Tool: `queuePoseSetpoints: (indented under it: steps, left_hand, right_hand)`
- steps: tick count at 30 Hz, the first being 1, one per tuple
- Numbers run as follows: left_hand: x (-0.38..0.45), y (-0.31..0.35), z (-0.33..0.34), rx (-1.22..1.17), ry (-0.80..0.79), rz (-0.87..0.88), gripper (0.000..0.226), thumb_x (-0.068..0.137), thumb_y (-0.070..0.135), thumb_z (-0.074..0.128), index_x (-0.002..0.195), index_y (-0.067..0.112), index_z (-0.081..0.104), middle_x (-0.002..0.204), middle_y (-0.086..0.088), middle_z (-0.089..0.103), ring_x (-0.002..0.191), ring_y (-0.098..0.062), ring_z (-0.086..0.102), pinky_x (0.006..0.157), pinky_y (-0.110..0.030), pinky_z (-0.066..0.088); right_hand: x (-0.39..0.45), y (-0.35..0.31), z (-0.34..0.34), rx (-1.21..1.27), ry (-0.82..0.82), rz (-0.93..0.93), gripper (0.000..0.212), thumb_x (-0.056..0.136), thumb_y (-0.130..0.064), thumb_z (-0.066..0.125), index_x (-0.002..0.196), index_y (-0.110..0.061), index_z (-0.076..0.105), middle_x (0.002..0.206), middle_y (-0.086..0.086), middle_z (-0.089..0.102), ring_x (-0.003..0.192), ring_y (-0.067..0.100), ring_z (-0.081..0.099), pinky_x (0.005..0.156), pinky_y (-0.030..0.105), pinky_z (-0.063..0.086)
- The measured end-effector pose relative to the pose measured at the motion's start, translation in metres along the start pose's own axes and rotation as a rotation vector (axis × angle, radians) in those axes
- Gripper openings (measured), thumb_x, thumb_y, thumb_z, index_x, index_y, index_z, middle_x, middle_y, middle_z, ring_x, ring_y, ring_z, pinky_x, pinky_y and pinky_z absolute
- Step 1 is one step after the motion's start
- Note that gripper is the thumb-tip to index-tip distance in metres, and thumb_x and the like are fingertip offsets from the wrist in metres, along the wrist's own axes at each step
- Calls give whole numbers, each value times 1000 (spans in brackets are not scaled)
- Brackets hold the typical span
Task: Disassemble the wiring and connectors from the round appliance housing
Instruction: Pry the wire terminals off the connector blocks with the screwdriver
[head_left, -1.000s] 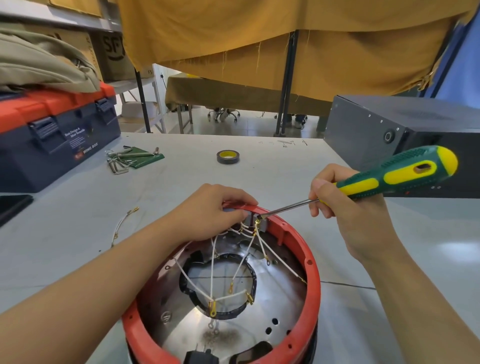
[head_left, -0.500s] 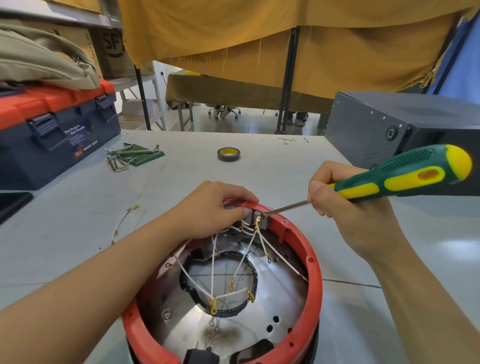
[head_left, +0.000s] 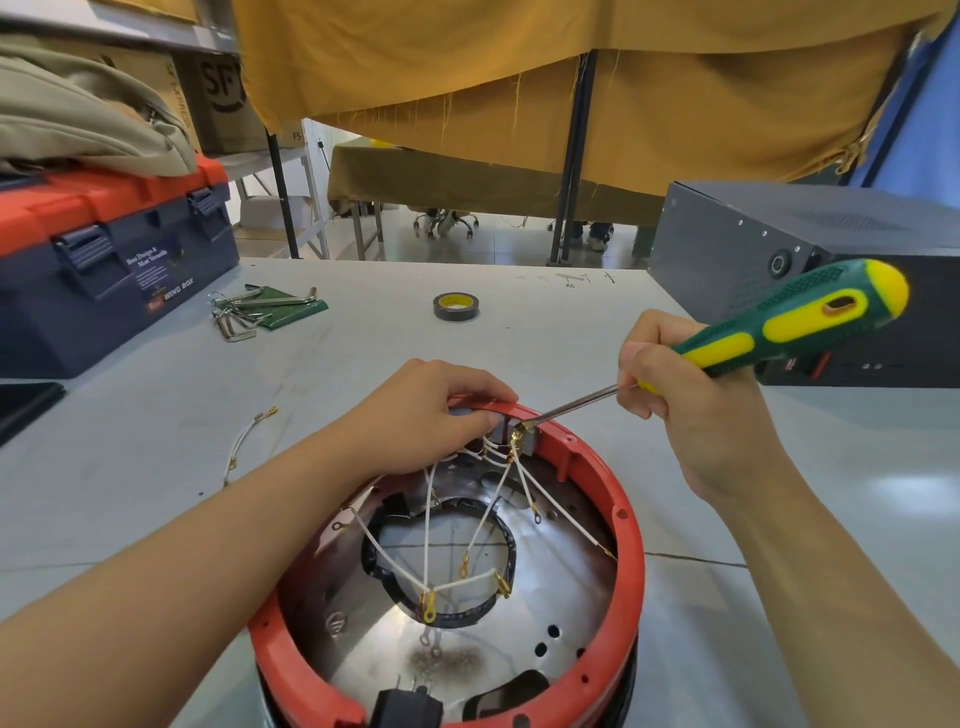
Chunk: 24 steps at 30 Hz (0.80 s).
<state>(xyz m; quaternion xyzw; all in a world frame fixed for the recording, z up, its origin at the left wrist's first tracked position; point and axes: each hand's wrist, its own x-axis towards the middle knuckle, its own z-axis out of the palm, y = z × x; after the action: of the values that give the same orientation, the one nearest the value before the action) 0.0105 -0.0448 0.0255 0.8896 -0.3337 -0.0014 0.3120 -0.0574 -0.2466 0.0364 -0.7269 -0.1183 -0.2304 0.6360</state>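
**Screwdriver tip at the terminal block on the far rim**

I see the round appliance housing (head_left: 631, 551), with its red rim and shiny metal inside, standing on the grey tabletop (head_left: 156, 441) directly in front of me, between my two forearms. My left hand (head_left: 431, 415) rests over the far edge of the rim, its fingers curled down on a small grey terminal block (head_left: 501, 428) and holding it. My right hand (head_left: 691, 410) is just to the right of the rim and grips the green and yellow screwdriver (head_left: 789, 322). The metal shaft goes down and to the left, and its tip touches a brass terminal (head_left: 517, 434) at the block, very near to the left fingertips. From this block several white wires (head_left: 428, 525) spread down across the central opening, and they end in small gold ring connectors (head_left: 429, 613).

The left hand covers most of the block, so I cannot tell how many wires are fixed there. The near part of the housing is cut off by the lower edge of the picture. One loose white wire (head_left: 244, 447) lies on the tabletop to the left of the housing, well apart from it. Farther away I see hex keys (head_left: 249, 309), a roll of black tape (head_left: 456, 306), a blue and red toolbox (head_left: 104, 260) and a dark metal case (head_left: 753, 249).
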Motion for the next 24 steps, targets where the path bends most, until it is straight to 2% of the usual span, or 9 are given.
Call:
queuePoseSetpoints:
  steps: [2, 5, 11, 15, 20, 24]
  left_hand:
    - [0, 0, 0, -2, 2, 1, 24, 88, 25, 62, 110, 33, 68, 98, 20, 63, 82, 19, 52, 74, 5, 32]
    - [0, 0, 0, 5, -1, 2, 24, 88, 25, 62, 110, 33, 68, 98, 20, 62, 79, 19, 52, 73, 5, 32]
    - [1, 1, 2, 10, 16, -1, 22, 87, 24, 63, 108, 30, 69, 104, 13, 68, 89, 4, 56, 76, 3, 33]
    - [2, 1, 4, 11, 37, 5, 20, 86, 26, 65, 105, 28, 70, 99, 12, 69, 83, 8, 56, 71, 2, 34]
    - [3, 2, 7, 4, 63, 18, 16, 85, 28, 67, 100, 28, 71, 86, 19, 65, 73, 16, 54, 65, 1, 34]
    - [3, 1, 7, 10, 73, 24, 16, 84, 28, 68, 99, 28, 71, 86, 17, 65, 72, 18, 53, 64, 1, 34]
  right_hand:
    - [3, 4, -1, 98, 54, 57, 25, 70, -10, 48, 46, -17, 47, 52, -2, 40, 45, 9, 29, 45, 21, 25]
    - [6, 10, -2, 196, 133, 126, 26, 70, -12, 49, 45, -17, 47, 56, 4, 40, 40, 6, 28, 43, 19, 28]
    - [9, 16, -2, 330, 274, 240, 18, 64, -12, 51, 46, -14, 48, 54, 4, 40, 36, 8, 23, 40, 17, 27]
    - [10, 19, -2, 366, 325, 280, 12, 63, -12, 50, 51, -10, 45, 50, 1, 40, 33, 7, 22, 37, 16, 26]
    - [6, 21, -2, 365, 305, 226, 19, 66, -13, 51, 47, -14, 48, 54, 2, 41, 37, 8, 24, 40, 17, 27]
    - [3, 15, -4, 282, 206, 118, 24, 67, -13, 52, 44, -18, 48, 56, 6, 39, 39, 8, 26, 43, 19, 27]
